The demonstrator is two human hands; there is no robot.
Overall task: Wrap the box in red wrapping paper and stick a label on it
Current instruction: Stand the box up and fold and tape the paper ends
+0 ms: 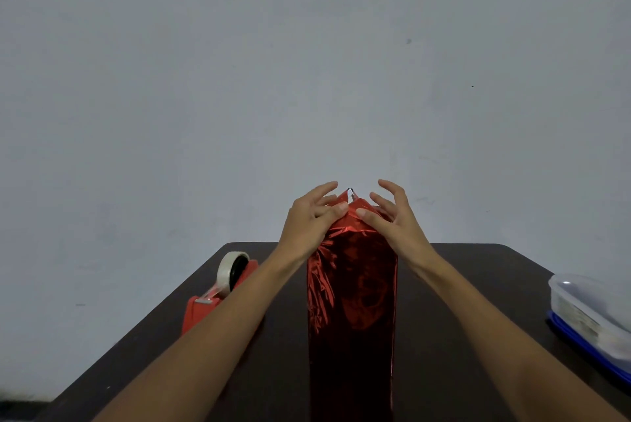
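Dark desk (444, 336) carries: red-wrapped box (351, 302) upright at centre, red tape dispenser (218, 288) left, clear plastic container (594, 312) right.

On the dark table (495, 271), a red tape dispenser (218, 288) lies left, a clear container (590, 305) right.
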